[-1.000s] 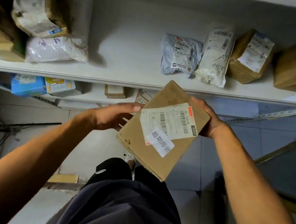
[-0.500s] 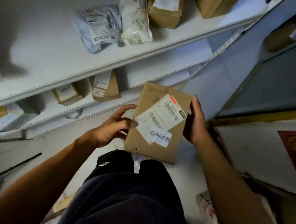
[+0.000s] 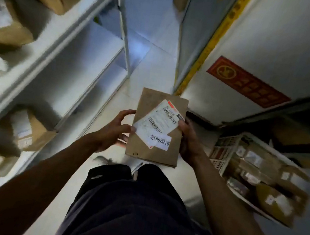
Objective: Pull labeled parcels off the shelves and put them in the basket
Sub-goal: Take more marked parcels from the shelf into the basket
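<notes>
Two hands carry the cardboard parcel in front of my waist, label side up. My left hand has its fingers curled round the parcel's left edge with the thumb on top; my right hand grips the right edge, thumb pressing the corner of the shipping label. A smaller white sticker sits just below that label.

Right of the parcel and lower down stands the white lattice basket, already holding several brown parcels. To do this well, I judge I should keep both grips firm, swing the parcel to the right until it is above the basket's open top, then lower it flat onto the pile rather than dropping it.

Left of the parcel run the white shelves, with more boxes on them. Beyond the parcel hangs a red paper strip on the wall. Nothing visible blocks the way to the basket, though it looks nearly full, so the parcel could slide off.
</notes>
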A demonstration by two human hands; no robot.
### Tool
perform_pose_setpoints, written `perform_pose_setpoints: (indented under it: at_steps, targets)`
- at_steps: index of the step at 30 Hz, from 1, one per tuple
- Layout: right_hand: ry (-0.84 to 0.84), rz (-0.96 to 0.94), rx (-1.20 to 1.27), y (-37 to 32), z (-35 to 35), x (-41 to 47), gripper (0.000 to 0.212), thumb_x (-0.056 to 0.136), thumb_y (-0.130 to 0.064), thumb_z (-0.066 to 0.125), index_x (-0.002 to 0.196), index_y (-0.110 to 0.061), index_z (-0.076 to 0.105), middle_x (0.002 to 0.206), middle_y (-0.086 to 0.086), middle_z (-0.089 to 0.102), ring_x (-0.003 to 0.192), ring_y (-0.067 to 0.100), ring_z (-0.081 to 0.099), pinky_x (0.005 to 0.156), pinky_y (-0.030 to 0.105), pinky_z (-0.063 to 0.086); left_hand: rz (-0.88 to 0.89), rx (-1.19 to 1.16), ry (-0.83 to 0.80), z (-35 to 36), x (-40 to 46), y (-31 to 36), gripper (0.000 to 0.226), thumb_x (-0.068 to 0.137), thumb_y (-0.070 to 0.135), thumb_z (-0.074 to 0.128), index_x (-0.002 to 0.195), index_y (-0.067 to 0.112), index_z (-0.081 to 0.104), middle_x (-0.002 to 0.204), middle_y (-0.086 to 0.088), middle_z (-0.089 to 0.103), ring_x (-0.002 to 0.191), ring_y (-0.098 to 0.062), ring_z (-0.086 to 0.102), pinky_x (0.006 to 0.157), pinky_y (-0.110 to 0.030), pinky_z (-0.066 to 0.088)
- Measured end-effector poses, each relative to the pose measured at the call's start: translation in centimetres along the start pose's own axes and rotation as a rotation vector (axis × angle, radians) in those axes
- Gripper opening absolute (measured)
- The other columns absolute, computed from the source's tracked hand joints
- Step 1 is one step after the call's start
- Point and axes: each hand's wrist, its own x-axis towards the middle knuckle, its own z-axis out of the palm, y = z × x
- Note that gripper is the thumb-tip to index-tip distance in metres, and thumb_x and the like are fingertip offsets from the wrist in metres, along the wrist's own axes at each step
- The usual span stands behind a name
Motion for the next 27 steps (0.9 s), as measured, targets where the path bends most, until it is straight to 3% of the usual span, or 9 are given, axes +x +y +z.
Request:
perform_pose_setpoints:
  at_steps: [4,8,10,13,16,23,27]
  targets:
    - [0.119,-0.085,0.076,-1.0,-6.3,-3.2,0.069,0.073,-0.051,0.075,0.137,-0.031,0.058,0.132,0.009,0.066,0.124,0.035,0.060,0.108,0.057,0.044,-0.013,0.181,-0.150,6.3,4.2,2.5,0.082,0.053,0.042,0.072,0.129,0.045,0.042,0.089,0.000,0.075,0.074,-0.023,0.068,0.067,-0.035,0.055]
    - [0.326,-0.129,0.227,-1.0,-11.7,-7.0,0.066,0.073,-0.045,0.075,0.135,-0.030,0.059,0.119,0.002,0.072,0.107,0.024,0.068,0.081,0.036,0.057,-0.066,0.302,-0.305,12.7,8.0,4.6,0.074,0.056,0.041,0.073,0.124,0.048,0.047,0.105,-0.012,0.072,0.080,-0.031,0.069,0.069,-0.038,0.055]
    - [0.416,-0.144,0.297,-0.5,-14.1,-8.9,0.070,0.071,-0.047,0.074,0.138,-0.030,0.057,0.118,0.001,0.072,0.100,0.020,0.070,0.071,0.029,0.057,-0.108,0.376,-0.407,16.1,9.9,5.6,0.073,0.059,0.042,0.074,0.126,0.049,0.048,0.114,-0.015,0.070,0.087,-0.035,0.072,0.074,-0.042,0.057]
    - [0.561,-0.177,0.418,0.6,-17.4,-11.2,0.083,0.063,-0.050,0.078,0.140,-0.031,0.053,0.116,-0.001,0.073,0.096,0.017,0.072,0.072,0.031,0.056,-0.183,0.484,-0.552,21.2,13.0,6.5,0.086,0.054,0.043,0.085,0.131,0.048,0.047,0.123,-0.018,0.066,0.102,-0.044,0.069,0.082,-0.050,0.057]
    - [0.665,-0.199,0.539,1.7,-20.5,-12.8,0.088,0.064,-0.049,0.081,0.144,-0.030,0.049,0.122,0.003,0.071,0.100,0.023,0.071,0.075,0.035,0.057,-0.254,0.591,-0.645,26.4,16.2,6.9,0.098,0.051,0.041,0.088,0.138,0.045,0.042,0.129,-0.018,0.061,0.102,-0.045,0.069,0.082,-0.051,0.058]
    - [0.868,-0.219,0.790,3.6,-26.5,-13.6,0.078,0.078,-0.041,0.078,0.148,-0.028,0.044,0.130,0.011,0.068,0.118,0.034,0.065,0.093,0.046,0.053,-0.359,0.801,-0.816,37.5,23.5,7.0,0.080,0.057,0.040,0.079,0.131,0.048,0.048,0.125,-0.019,0.064,0.103,-0.046,0.067,0.082,-0.051,0.057]
    - [0.962,-0.201,0.930,3.5,-29.4,-13.1,0.073,0.077,-0.039,0.077,0.144,-0.031,0.049,0.128,0.010,0.069,0.111,0.030,0.068,0.093,0.046,0.050,-0.399,0.917,-0.852,43.3,27.0,7.3,0.071,0.054,0.042,0.078,0.121,0.050,0.055,0.118,-0.020,0.067,0.092,-0.041,0.068,0.076,-0.044,0.054]
